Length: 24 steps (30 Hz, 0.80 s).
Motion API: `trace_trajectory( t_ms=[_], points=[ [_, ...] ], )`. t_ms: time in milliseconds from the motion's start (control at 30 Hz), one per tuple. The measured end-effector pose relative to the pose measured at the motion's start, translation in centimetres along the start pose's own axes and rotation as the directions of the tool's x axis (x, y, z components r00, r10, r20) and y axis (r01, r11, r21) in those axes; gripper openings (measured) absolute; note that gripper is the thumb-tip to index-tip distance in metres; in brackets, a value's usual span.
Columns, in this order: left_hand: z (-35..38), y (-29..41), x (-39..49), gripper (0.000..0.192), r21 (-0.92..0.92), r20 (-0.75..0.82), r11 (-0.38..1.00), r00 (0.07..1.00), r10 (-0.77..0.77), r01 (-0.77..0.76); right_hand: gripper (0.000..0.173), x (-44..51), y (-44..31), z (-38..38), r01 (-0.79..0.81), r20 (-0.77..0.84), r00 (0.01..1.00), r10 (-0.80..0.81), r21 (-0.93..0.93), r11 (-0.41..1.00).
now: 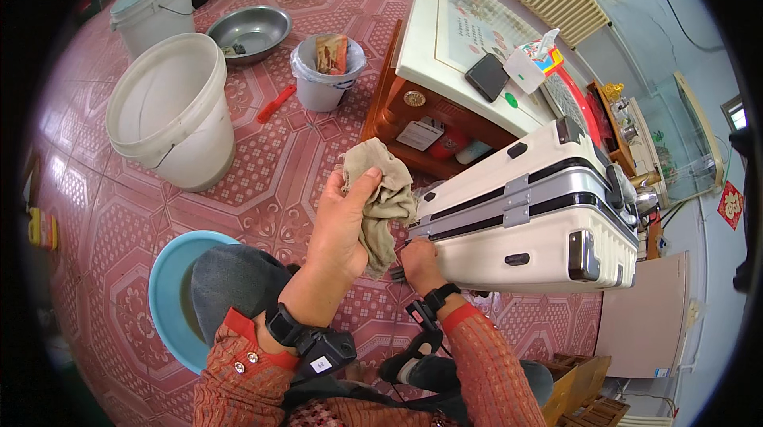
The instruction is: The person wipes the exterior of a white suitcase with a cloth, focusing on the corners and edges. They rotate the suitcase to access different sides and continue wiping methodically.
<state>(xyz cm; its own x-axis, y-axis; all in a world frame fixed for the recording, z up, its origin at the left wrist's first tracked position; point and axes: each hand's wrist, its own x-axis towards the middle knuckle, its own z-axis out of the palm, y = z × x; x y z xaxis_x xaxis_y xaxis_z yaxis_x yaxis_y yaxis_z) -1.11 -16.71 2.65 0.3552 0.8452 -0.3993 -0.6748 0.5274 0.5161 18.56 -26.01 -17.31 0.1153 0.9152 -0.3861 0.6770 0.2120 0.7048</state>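
A crumpled olive-beige cloth (pixel 384 206) is pinched between the thumb and fingers of my left hand (pixel 343 224), raised over the floor. My right hand (pixel 422 263) is curled against the near end of a white hard-shell suitcase (pixel 477 254); its fingertips are hidden. Black strips and a silver frame (pixel 465 212) run along the case, with metal guards at its corners. Just left of my right hand a small dark grey part (pixel 398 274) shows, too little to identify. The cloth's right edge appears close to the suitcase's end.
A blue basin (pixel 164 284) of murky water stands by my left knee. Beyond are a white bucket (pixel 179 147), a metal bowl (pixel 262 27), a lined bin (pixel 322 93) and a red-handled tool (pixel 276 104). A cabinet (pixel 417 63) carries a phone (pixel 487 77). Wooden stools (pixel 575 388) stand lower right.
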Motion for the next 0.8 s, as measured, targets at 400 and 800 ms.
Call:
trace_trajectory(
  t_ms=[400,800],
  points=[
    [0.3,-0.3,0.3,0.022,0.028,-0.005,1.000,1.000,-0.004,0.004,0.019,5.3,-9.2,10.8,-0.004,-0.127,0.988,0.091,0.566,0.824],
    [0.1,-1.2,0.6,0.039,-0.017,-0.004,1.000,1.000,0.016,-0.016,0.022,1.9,-0.8,1.0,0.222,-0.214,0.972,-0.094,0.718,0.659]
  ],
)
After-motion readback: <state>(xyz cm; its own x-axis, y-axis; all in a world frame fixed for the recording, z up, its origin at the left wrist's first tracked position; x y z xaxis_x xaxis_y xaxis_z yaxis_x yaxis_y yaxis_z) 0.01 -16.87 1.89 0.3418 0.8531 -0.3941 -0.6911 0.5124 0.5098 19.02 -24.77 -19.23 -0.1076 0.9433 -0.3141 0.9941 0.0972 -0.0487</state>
